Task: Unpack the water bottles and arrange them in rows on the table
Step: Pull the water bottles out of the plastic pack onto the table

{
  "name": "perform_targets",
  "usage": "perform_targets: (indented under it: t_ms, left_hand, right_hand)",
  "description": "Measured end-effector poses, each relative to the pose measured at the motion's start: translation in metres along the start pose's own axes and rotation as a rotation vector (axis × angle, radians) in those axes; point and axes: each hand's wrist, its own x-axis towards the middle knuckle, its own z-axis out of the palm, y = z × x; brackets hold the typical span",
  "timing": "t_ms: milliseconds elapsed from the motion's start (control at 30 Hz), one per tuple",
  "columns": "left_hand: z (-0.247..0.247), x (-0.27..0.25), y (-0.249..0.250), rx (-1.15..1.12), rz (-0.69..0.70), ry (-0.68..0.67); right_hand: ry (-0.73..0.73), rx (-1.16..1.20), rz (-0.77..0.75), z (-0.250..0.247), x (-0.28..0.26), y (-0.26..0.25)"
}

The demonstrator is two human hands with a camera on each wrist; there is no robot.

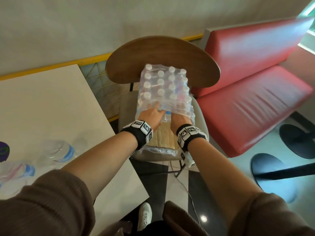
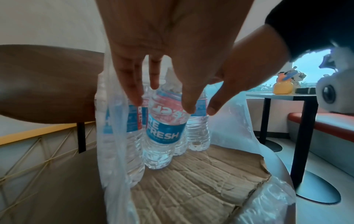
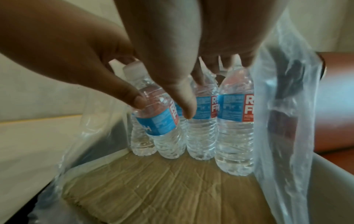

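The left grip [image 1: 152, 114] is spread and relaxed around the tilted front bottle [image 2: 166, 128], its fingertips [image 2: 188, 106] touching the shoulder without closing. To its right, the right grip [image 1: 180, 118] reaches under the torn wrap [image 1: 185, 106]; whether its fingers pinch anything cannot be told. The pack [image 1: 164, 89] stands on the chair [image 1: 201, 65], beside the bench [image 1: 51, 103]. Left of the pack, a few bottles [image 1: 59, 153] already lie on the bench, in no row. Most bottles are still wrapped, so I judge the work barely begun.
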Motion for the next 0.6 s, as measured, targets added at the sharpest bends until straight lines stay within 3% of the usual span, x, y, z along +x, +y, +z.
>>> perform_targets:
  t_ms: [200, 433, 600]
  left_hand:
    - [-0.006, -0.010, -0.005, -0.258, -0.031, -0.089]
    - [-0.036, -0.072, -0.014, -0.429, -0.142, 0.008]
    - [-0.047, -0.120, -0.030, -0.559, -0.213, 0.119]
  right_hand:
    - [-0.080, 0.217, 0.086, 0.006, 0.010, -0.007]
    - [-0.164, 0.309, 0.102, -0.005, 0.023, -0.006]
    - [-0.137, 0.333, -0.027, 0.015, -0.002, -0.029]
